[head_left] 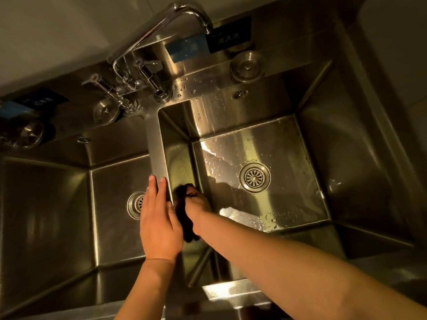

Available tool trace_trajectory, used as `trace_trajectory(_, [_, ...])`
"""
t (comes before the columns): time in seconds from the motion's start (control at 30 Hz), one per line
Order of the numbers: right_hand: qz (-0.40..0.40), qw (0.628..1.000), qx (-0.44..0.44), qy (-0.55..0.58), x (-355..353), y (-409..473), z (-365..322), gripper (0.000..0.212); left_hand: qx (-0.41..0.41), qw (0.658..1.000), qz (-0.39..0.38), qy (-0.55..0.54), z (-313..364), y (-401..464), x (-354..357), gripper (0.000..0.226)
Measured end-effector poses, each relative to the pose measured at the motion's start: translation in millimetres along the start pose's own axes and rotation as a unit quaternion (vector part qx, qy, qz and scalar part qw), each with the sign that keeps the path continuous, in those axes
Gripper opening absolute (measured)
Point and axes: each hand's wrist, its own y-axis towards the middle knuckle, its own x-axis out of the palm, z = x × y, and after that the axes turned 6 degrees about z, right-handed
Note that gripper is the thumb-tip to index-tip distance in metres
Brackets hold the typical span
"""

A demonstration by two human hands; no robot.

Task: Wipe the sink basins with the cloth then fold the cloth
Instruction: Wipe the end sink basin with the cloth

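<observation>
The cloth was black, without visible pattern, and stood out as the darkest item against the metal. Both sink basins were bare silver-grey steel under a warm yellowish cast, the right one flecked with pale, glinting water droplets. Each drain strainer was bright silver with a radial pattern of dark slots. The faucet was shiny chrome. On the back wall, one label was blue and its neighbour, the dark sign, was black with pale characters.
</observation>
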Motion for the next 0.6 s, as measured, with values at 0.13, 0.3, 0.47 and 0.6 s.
trace_trajectory(0.13, [-0.057,0.981,-0.183,-0.005,1,-31,-32,0.041,0.005,0.999,-0.015,0.029,5,1,-4,0.064])
trace_trajectory(0.3, [-0.128,0.947,-0.293,-0.030,-27,-43,-37,0.039,0.001,0.999,-0.022,0.025,17,0,-9,0.068])
trace_trajectory(0.47, [-0.110,0.947,-0.276,-0.122,-83,-33,10,0.041,-0.033,0.999,-0.002,0.016,37,-21,0,0.076])
trace_trajectory(0.6, [-0.122,0.908,-0.284,-0.283,-132,-20,35,0.046,-0.010,0.998,-0.006,0.066,30,-32,4,0.084])
